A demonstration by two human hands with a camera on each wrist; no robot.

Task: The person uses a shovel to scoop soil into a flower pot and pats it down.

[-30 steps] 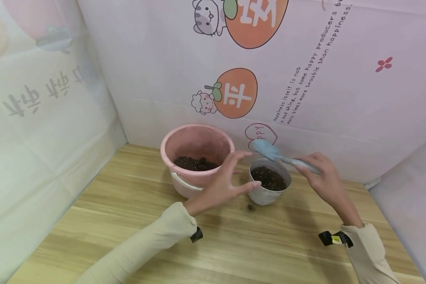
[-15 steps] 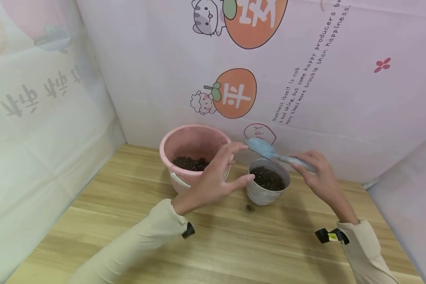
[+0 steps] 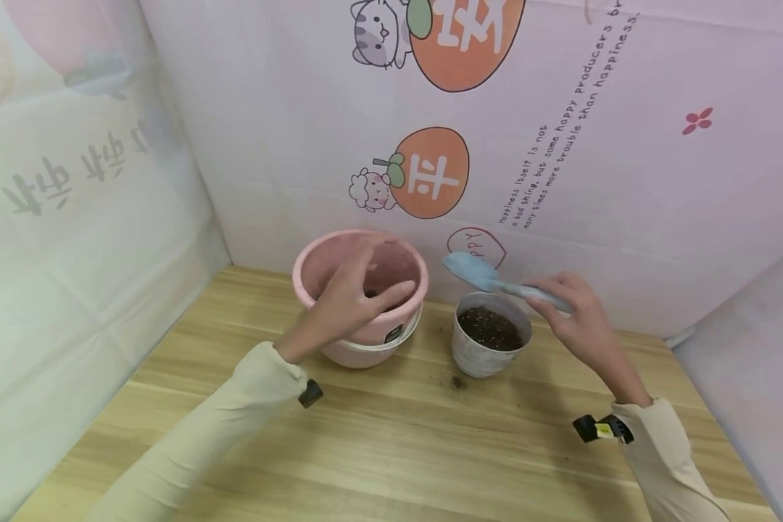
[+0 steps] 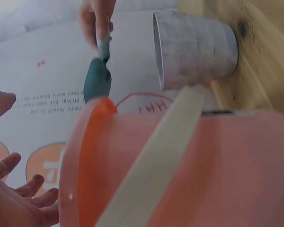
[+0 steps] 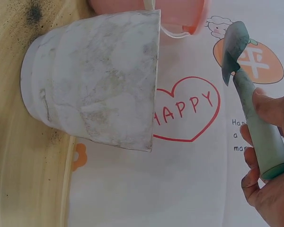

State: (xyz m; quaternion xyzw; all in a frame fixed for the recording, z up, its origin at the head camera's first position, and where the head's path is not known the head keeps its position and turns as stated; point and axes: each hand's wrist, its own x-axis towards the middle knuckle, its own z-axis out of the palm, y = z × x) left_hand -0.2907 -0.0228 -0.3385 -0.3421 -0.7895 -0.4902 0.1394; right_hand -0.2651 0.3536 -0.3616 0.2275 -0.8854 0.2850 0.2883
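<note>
My right hand (image 3: 577,312) grips the handle of a light blue garden trowel (image 3: 473,272), whose blade points left above the flower pot. Below it, the grey-white flower pot (image 3: 479,357) stands upright with dark soil (image 3: 491,328) inside. My left hand (image 3: 349,293) hovers over the mouth of a pink bucket (image 3: 303,264), fingers spread and holding nothing. Soil in the bucket is mostly hidden behind that hand. In the left wrist view, the left fingers (image 4: 26,189) lie beside the bucket's rim. The right wrist view shows the trowel handle (image 5: 265,142) wrapped by the right fingers.
Loose soil (image 3: 457,381) lies on the wooden table (image 3: 391,442) in front of the pot. A white handle (image 3: 407,332) hangs down the bucket's side. Printed cloth (image 3: 561,239) walls stand close behind the bucket and pot, and at both sides.
My left hand has moved left, from beside the flower pot to above the pink bucket. The trowel in my right hand has shifted slightly left.
</note>
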